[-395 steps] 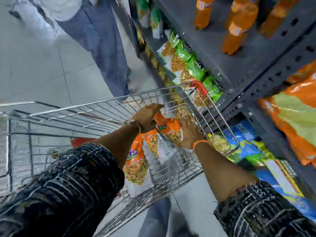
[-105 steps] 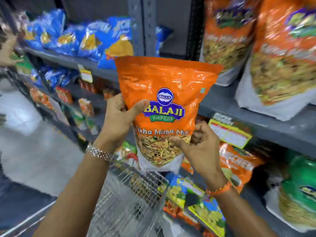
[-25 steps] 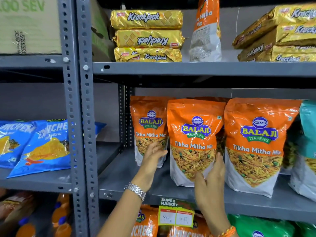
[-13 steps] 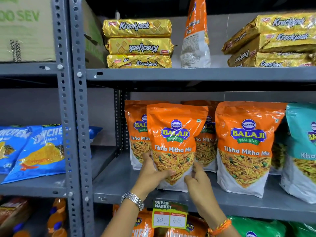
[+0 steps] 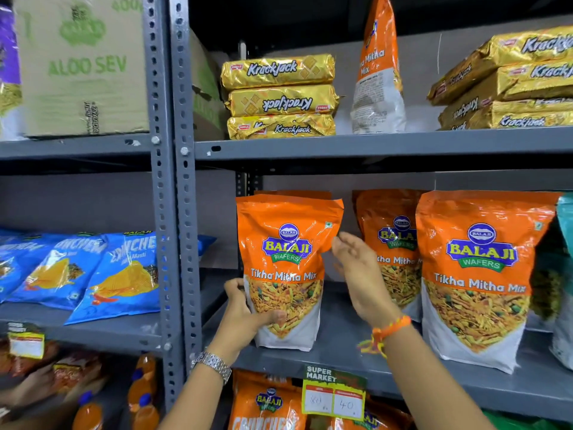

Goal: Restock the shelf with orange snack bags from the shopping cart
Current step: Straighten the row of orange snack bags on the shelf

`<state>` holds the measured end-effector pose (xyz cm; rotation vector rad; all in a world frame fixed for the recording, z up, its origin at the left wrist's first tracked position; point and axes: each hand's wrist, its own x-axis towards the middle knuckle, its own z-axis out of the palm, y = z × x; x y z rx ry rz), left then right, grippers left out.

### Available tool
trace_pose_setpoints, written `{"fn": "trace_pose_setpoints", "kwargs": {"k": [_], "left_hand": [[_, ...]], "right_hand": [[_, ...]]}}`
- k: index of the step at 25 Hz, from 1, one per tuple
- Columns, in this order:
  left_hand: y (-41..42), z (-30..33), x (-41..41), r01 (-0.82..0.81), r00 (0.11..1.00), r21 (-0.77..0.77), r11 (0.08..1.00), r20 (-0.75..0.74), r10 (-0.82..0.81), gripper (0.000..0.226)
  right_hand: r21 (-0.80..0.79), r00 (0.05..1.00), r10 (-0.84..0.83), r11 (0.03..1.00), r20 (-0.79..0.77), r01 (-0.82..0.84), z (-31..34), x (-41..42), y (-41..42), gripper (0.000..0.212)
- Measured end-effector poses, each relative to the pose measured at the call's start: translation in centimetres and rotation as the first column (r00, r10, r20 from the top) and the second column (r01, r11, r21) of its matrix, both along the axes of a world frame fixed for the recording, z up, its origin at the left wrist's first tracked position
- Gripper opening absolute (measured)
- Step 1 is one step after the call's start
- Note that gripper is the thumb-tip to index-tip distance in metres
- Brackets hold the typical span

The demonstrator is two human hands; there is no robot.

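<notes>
Bag (image 5: 286, 268) of orange snack mix upright on shelf (image 5: 341, 352), long axis vertical, at left end of row. Left hand (image 5: 248, 311) grips its lower left edge; right hand (image 5: 359, 271) open, just beside its right side (not touching, approx. level w/ logo).

**Orange snack bags on the shelf**

Standing upright: left orange bag (image 5: 286, 268) near the shelf (image 5: 341, 352) front edge, toward its left end; middle bag (image 5: 393, 243) set farther back; right bag (image 5: 477, 274) at the front edge. All printed "Balaji Wafers, Tikha Mitha Mix".
</notes>
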<state>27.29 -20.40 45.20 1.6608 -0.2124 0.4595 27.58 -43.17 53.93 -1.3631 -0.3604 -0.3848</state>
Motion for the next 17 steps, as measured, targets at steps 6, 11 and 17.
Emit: {"fn": "trace_pose_setpoints", "kwargs": {"k": [6, 11, 17], "left_hand": [[0.3, 0.3, 0.2, 0.006, 0.999, 0.025, 1.000, -0.052, -0.004, 0.084], [0.1, 0.6, 0.2, 0.002, 0.997, 0.009, 1.000, -0.076, -0.002, 0.085], [0.1, 0.2, 0.4, -0.021, 0.997, 0.014, 1.000, -0.078, 0.022, 0.088]], "right_hand": [[0.096, 0.990, -0.142, 0.985, -0.006, 0.142, 4.1, 2.5, 1.3, 0.012], [0.076, 0.983, -0.178, 0.981, -0.042, 0.181, 4.8, 3.4, 1.5, 0.013], [0.050, 0.988, -0.149, 0.987, -0.047, 0.151, 4.5, 3.7, 0.9, 0.015]]}}
